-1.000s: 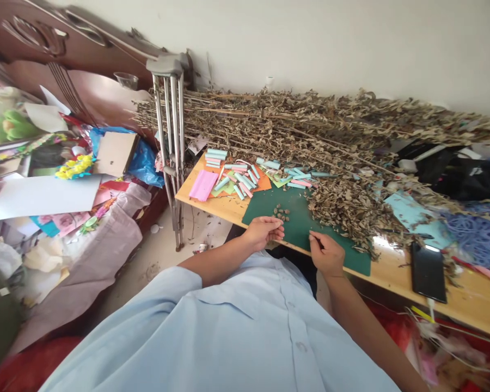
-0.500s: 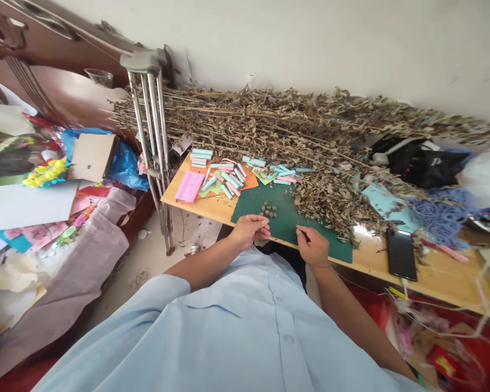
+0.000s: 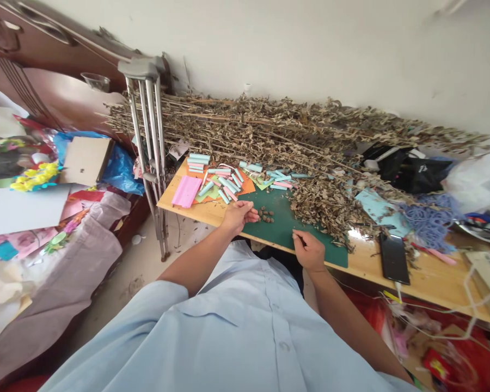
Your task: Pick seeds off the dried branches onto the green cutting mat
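Note:
On the green mat (image 3: 277, 234) lies a small cluster of dark brown crumbly balls (image 3: 266, 214). My left hand (image 3: 240, 215) is right beside them on their left side, its fingers drawn together. Whether anything sits between those fingertips is hidden. My right hand (image 3: 309, 249) hovers at the mat's front edge, fingers curled in with the thumb against the index finger. Any small thing in that pinch is too small to make out. Beyond it spreads a heap of dry, crumpled leaves (image 3: 330, 204), covering the mat's far right part.
Pastel paper rolls (image 3: 231, 185) and a pink paper packet (image 3: 187, 191) lie on the wooden table (image 3: 171, 198) at left. Dried leafy stalks (image 3: 245, 122) stretch along the wall. A crutch (image 3: 147, 120) stands at the left; a phone (image 3: 394, 258) with a cable lies right.
My left hand has moved left and forward, from in front of the brown balls to beside them. My right hand stays at the mat's front edge. The view has shifted slightly.

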